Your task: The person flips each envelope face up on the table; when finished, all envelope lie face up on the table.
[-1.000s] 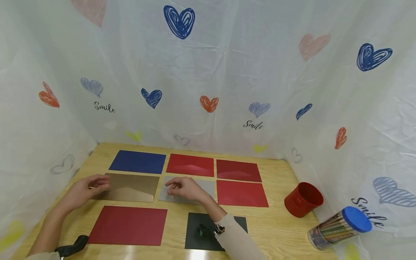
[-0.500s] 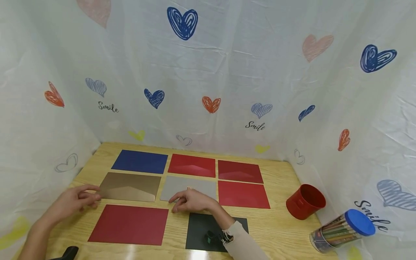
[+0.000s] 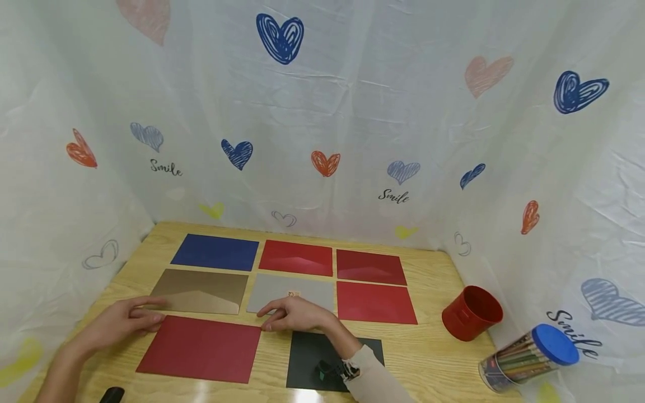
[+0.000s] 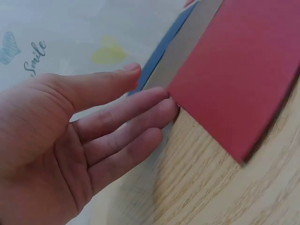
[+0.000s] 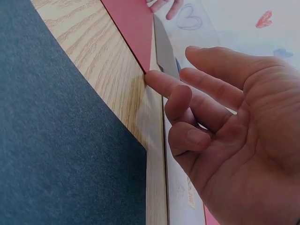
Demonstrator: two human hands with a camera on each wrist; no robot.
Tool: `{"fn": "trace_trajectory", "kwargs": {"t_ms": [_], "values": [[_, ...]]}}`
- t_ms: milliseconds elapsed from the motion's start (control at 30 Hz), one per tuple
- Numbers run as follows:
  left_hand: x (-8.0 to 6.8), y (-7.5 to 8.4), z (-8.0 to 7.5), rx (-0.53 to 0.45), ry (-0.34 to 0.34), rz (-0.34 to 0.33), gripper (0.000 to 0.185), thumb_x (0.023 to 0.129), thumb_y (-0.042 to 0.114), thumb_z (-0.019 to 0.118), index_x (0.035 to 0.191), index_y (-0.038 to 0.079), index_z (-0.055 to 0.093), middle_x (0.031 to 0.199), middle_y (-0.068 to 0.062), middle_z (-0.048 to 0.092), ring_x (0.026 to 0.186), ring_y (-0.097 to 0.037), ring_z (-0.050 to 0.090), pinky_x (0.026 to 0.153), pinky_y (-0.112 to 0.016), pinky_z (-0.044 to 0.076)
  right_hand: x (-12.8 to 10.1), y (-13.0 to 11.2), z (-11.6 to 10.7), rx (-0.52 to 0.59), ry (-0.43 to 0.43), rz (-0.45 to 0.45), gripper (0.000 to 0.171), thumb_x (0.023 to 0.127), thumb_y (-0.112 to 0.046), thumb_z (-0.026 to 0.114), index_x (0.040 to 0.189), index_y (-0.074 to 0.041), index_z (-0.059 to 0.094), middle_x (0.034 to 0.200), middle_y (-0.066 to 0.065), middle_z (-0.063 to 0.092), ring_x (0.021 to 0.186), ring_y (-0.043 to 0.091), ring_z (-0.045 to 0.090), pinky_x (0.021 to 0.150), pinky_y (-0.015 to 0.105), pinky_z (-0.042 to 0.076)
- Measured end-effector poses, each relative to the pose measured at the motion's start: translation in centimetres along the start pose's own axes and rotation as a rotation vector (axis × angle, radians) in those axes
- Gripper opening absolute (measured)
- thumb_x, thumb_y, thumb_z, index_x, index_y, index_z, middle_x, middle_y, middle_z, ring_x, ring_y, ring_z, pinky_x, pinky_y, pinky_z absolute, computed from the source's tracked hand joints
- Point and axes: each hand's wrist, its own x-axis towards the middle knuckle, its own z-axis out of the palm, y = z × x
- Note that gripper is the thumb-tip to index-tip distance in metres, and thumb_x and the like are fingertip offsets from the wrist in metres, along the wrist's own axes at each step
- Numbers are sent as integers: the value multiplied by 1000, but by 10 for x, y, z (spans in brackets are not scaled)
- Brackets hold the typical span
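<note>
My left hand [image 3: 128, 321] lies flat on the table, its straight fingers [image 4: 154, 110] touching the far left corner of a large red sheet [image 3: 201, 348] [image 4: 239, 79]. At the sheet's far right corner rests my right hand [image 3: 289, 314], with the index fingertip [image 5: 152, 78] on that corner and the other fingers loosely bent. Neither hand holds anything. Just beyond the right hand lies a grey envelope [image 3: 307, 291] with a small sticker [image 3: 294, 293] on it. A bronze envelope [image 3: 199, 291] lies beyond the left hand.
A blue envelope [image 3: 215, 252] and three red ones [image 3: 296, 257] [image 3: 370, 266] [image 3: 375, 302] lie further back. A black sheet [image 3: 307, 352] is under my right forearm. A red cup [image 3: 471, 312] and a blue-lidded pencil tube [image 3: 529, 352] stand at the right. White heart-printed cloth walls in the table.
Both hands drew back toward me, off the bronze and grey envelopes, to the far corners of the large red sheet. The grey envelope's sticker is now uncovered.
</note>
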Motion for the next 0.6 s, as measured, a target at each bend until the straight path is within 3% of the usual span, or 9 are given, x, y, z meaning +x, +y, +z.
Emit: {"fn": "trace_trajectory", "kwargs": {"t_ms": [133,233,433,600], "values": [[-2,-1,-3,-122,-31,50,38,103,-3,50,139,8,57,115,3,73,97,-12,72,76,-37,59,0,0,0,-4,2,4,36,100,-21,64,135,-13,64,109,-6,76,97,-1,69,81,21,53],[-3,0,-4,-156,-39,51,42,103,-2,49,138,19,58,117,11,70,98,-13,70,75,-40,59,-1,0,1,-1,2,5,37,100,-21,64,135,-12,64,110,-5,76,98,-1,69,82,21,53],[-5,4,-4,-127,-37,32,39,103,0,51,142,-9,50,121,21,65,101,-11,70,74,-42,59,-3,0,2,14,-3,13,37,99,-19,65,135,-9,63,112,-3,75,98,-1,69,83,20,53],[-5,5,-4,-153,-28,76,36,102,-4,52,137,-13,53,125,23,65,105,-5,68,78,-36,59,-3,-2,3,24,-13,22,38,98,-16,66,135,-7,63,114,-2,75,99,-1,69,82,20,54]]}}
